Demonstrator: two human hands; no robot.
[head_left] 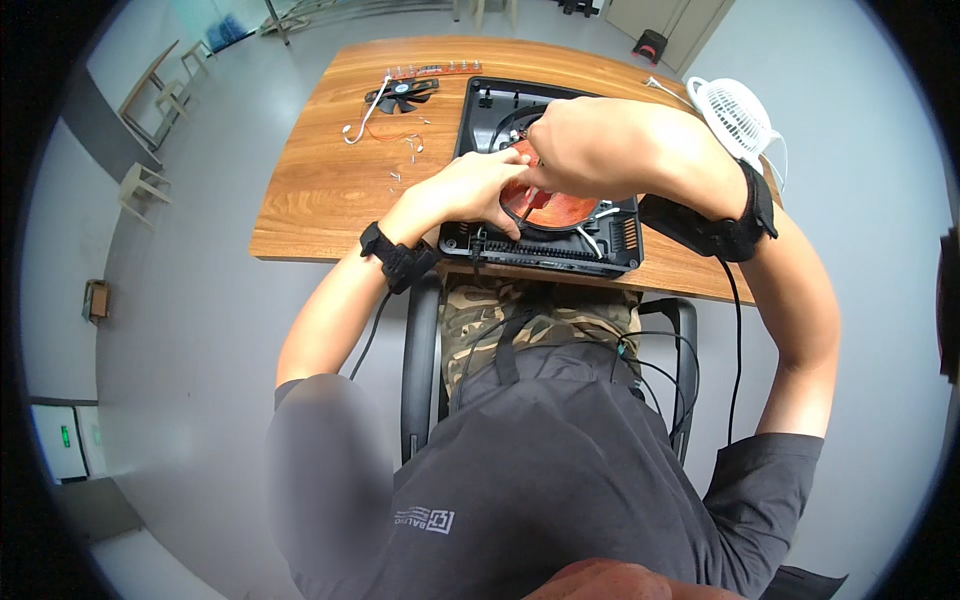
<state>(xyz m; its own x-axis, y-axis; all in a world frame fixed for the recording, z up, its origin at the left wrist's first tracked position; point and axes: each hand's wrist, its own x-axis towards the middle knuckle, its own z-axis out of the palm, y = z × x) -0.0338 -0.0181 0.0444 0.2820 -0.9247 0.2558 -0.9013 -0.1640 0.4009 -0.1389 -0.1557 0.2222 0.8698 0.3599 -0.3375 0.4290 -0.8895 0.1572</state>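
Note:
The opened black housing of an induction cooker (625, 262) lies on the table in front of me, with a round copper-coloured coil (565, 208) inside. My left hand (485, 185) rests at the coil's left side. Its thumb points down at the near rim, apart from the fingers, which reach in over the coil. Over the coil's far part, my right hand (585, 150) is curled closed, knuckles up. What it grips is hidden beneath it. The fingertips of both hands come close together, and a small reddish piece shows under them.
On the wooden table (310, 190), left of the housing, lie a black fan (402, 96), a white cable (368, 118), several small screws (413, 150) and a red strip (435, 70). A white desk fan (735, 115) stands at the right edge. Cables trail from both wrist straps.

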